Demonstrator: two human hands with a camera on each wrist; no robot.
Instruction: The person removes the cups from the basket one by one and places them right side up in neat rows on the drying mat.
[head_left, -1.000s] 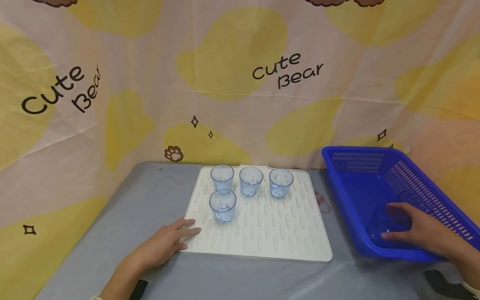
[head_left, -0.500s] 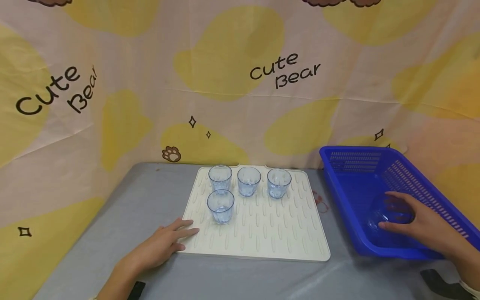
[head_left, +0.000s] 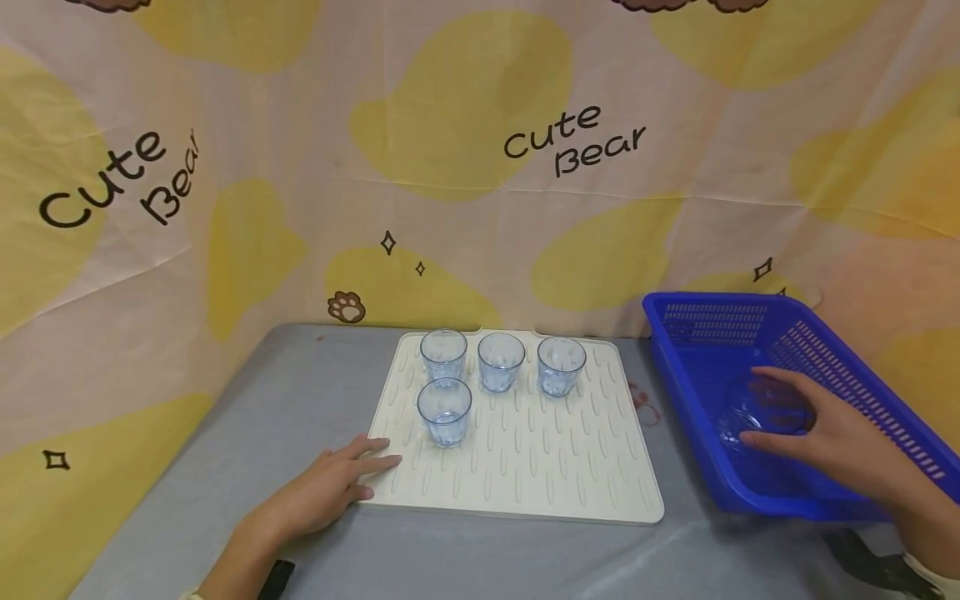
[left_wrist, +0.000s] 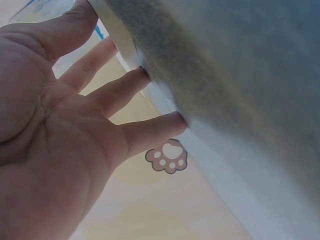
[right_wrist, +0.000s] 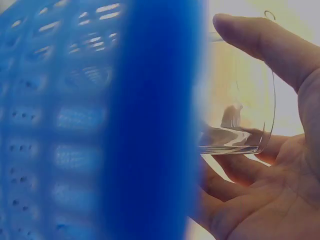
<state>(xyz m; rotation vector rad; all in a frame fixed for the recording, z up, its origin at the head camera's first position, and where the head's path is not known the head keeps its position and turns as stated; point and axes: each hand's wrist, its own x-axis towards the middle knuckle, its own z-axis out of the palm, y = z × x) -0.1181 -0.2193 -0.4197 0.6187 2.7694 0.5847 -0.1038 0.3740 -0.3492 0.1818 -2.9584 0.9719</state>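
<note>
My right hand [head_left: 847, 446] reaches into the blue plastic basket [head_left: 701, 454] and grips a clear drinking glass [head_left: 750, 408] between thumb and fingers. In the right wrist view the basket's wall hides part of this glass [right_wrist: 242, 95]. My left hand [head_left: 318, 492] rests its extended fingers on the near left edge of a white ribbed drying mat [head_left: 540, 467]. On the mat, three bluish glasses stand upright in a back row: a left one [head_left: 443, 354], a middle one [head_left: 501, 362] and a right one [head_left: 561, 367]. One more glass [head_left: 446, 412] stands in front of the left one.
The mat and basket sit on a grey-covered table [head_left: 247, 417]. Behind them hangs a pink and yellow printed cloth [head_left: 450, 125]. The basket's raised perforated walls surround the right hand's glass. A dark strap [head_left: 870, 562] shows below the right wrist.
My right hand has shifted left and slightly up with the glass inside the basket. The left hand keeps its place on the mat, and the glasses there stand unchanged.
</note>
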